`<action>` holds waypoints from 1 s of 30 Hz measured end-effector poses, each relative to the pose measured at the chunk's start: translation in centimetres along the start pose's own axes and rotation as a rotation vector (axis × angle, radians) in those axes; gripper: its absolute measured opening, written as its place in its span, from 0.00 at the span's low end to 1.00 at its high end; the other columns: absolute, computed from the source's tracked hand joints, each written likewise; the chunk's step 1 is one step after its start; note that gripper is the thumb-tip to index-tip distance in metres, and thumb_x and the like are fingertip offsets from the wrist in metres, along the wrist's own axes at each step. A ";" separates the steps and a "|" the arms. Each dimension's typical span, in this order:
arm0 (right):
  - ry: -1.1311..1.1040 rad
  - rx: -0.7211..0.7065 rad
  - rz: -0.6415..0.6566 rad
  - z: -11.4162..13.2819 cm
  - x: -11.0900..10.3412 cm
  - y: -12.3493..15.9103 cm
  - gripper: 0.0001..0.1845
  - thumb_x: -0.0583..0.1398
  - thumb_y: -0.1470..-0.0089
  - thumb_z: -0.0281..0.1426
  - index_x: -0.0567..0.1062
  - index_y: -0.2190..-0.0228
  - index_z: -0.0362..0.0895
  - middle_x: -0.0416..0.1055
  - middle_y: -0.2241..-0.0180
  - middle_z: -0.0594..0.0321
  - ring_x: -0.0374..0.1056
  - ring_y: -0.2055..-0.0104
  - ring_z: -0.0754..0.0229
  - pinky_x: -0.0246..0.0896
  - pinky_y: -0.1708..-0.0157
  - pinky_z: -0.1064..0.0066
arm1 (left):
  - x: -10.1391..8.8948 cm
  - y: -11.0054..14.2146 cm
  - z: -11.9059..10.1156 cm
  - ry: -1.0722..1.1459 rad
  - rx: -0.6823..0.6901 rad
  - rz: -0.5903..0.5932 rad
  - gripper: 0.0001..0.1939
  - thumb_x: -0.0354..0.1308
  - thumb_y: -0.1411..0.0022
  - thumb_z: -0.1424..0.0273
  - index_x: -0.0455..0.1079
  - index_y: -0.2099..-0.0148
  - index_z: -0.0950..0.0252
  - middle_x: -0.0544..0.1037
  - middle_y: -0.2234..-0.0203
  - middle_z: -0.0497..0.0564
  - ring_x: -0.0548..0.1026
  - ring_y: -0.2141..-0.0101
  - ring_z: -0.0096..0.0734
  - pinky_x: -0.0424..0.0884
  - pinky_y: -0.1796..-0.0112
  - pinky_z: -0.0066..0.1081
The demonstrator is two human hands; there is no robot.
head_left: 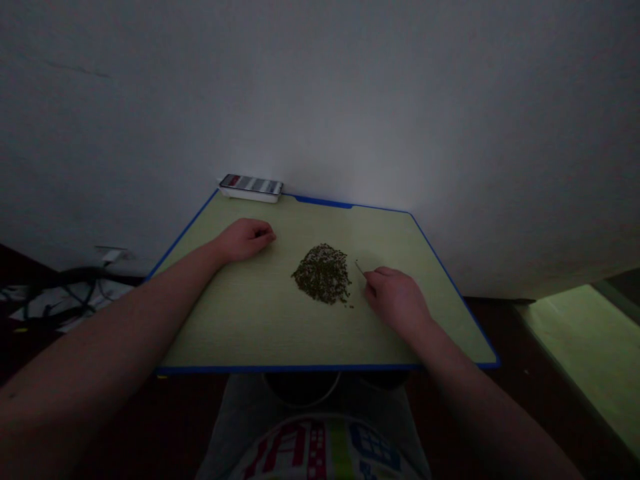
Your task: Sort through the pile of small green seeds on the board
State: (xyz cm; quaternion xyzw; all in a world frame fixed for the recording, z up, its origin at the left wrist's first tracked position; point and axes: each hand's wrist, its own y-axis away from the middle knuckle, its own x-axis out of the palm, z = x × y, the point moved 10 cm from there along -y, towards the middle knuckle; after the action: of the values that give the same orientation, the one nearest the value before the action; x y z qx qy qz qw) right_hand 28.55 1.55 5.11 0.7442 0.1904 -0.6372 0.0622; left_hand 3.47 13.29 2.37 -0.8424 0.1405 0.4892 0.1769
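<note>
A loose pile of small greenish-brown grains or seeds (323, 275) lies in the middle of the pale, blue-edged table (240, 327). My right hand (397, 300) is closed around a thin, light stick-like tool (360, 269), too fine to name, just right of the pile. Its tip points up and left, near a tiny dark speck on the tabletop. To the left of the pile, my left hand (245, 239) rests on the table with fingers curled in; nothing shows in it.
A phone (253, 184) lies on a white box (253, 195) at the table's back left corner, against the grey wall (320, 100). Dark cables (90, 287) and a white plug (113, 255) are at the left. Below the front edge, a dark rounded container (303, 393) sits near my lap.
</note>
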 end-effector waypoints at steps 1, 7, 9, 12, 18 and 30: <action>0.004 -0.017 0.021 0.4 0.2 -0.2 0.12 0.54 0.45 0.26 0.77 0.67 0.44 0.74 0.70 0.57 0.68 0.68 0.58 0.57 0.69 0.68 | 0.0 0.0 0.0 0.003 -0.005 -0.001 0.19 0.48 0.41 0.57 0.71 0.70 0.66 0.68 0.82 0.46 0.64 0.78 0.28 0.57 0.75 0.28; 0.060 0.042 0.102 -0.2 1.5 -1.2 0.11 0.53 0.46 0.24 0.77 0.69 0.42 0.73 0.70 0.55 0.68 0.70 0.57 0.58 0.71 0.67 | 0.0 0.1 -0.1 0.013 -0.026 0.010 0.18 0.48 0.43 0.58 0.71 0.70 0.66 0.68 0.82 0.47 0.64 0.78 0.28 0.57 0.75 0.28; 0.075 0.088 0.116 -1.1 1.8 -1.3 0.11 0.53 0.47 0.25 0.77 0.69 0.41 0.73 0.70 0.54 0.68 0.71 0.57 0.57 0.72 0.67 | 0.0 0.0 -0.1 0.001 -0.021 0.005 0.19 0.48 0.42 0.57 0.70 0.70 0.66 0.68 0.82 0.47 0.64 0.78 0.27 0.57 0.75 0.28; 0.080 0.157 0.118 -2.7 1.8 -1.2 0.11 0.54 0.47 0.25 0.77 0.69 0.41 0.74 0.71 0.53 0.69 0.72 0.57 0.57 0.73 0.68 | 0.1 0.0 0.0 -0.015 -0.016 0.007 0.19 0.48 0.42 0.57 0.70 0.70 0.67 0.67 0.82 0.46 0.64 0.78 0.27 0.56 0.75 0.28; -0.046 0.237 -0.094 -8.1 -2.3 -1.9 0.13 0.55 0.47 0.29 0.79 0.65 0.42 0.77 0.67 0.53 0.72 0.67 0.52 0.61 0.69 0.65 | 0.1 0.1 0.0 0.006 -0.010 0.006 0.18 0.48 0.42 0.58 0.70 0.70 0.67 0.67 0.82 0.46 0.64 0.78 0.26 0.56 0.75 0.27; -0.416 -0.180 -0.002 -11.9 4.3 -6.4 0.14 0.56 0.49 0.24 0.80 0.65 0.46 0.78 0.58 0.60 0.74 0.54 0.55 0.67 0.52 0.63 | 0.1 0.1 0.2 0.015 -0.010 0.010 0.19 0.48 0.42 0.57 0.70 0.70 0.67 0.67 0.82 0.46 0.64 0.78 0.27 0.56 0.74 0.28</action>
State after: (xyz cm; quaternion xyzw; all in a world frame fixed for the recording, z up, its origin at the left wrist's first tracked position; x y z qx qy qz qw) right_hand 37.74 12.27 4.06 0.5882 0.2304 -0.7573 0.1659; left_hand 3.34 13.26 2.22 -0.8462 0.1434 0.4845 0.1693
